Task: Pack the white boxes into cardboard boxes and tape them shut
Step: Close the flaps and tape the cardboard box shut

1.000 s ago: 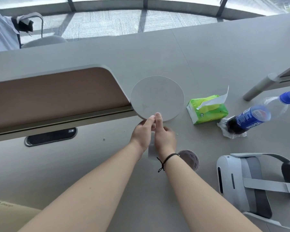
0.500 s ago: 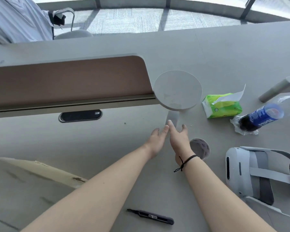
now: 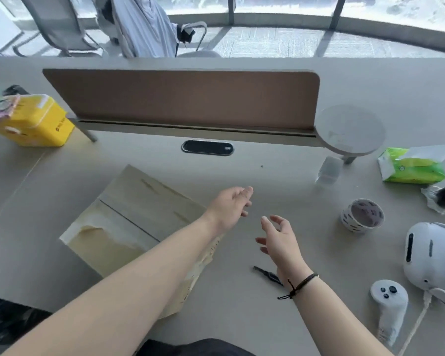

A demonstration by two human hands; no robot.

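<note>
A flattened cardboard box (image 3: 136, 217) is seen lying flat on the grey counter (image 3: 242, 304), left of centre, partly covered by the left forearm. Its long axis is set on a diagonal, from the far left towards the near right, and a dark seam line is drawn across its face along a similar diagonal. A small white box (image 3: 329, 170) is stood on the counter just beside the foot of a round white stand (image 3: 350, 133), well apart from the cardboard; its outline is blurred.

The left hand (image 3: 229, 206) is held above the counter just past the cardboard's right edge, with fingers loosely spread and nothing gripped. The right hand (image 3: 280, 240) is likewise held empty, fingers relaxed and slightly bent, palm turned to the left; a dark cord bracelet (image 3: 301, 283) is worn at its wrist.

A roll of tape (image 3: 362, 218) is placed to the right of the hands. A dark utility knife (image 3: 267, 274) is laid near the right wrist, partly hidden by it. A green tissue pack (image 3: 411, 168), a white headset (image 3: 432, 255) and a controller (image 3: 389, 304) are found at the right, and a yellow box (image 3: 34, 122) at the far left.
</note>
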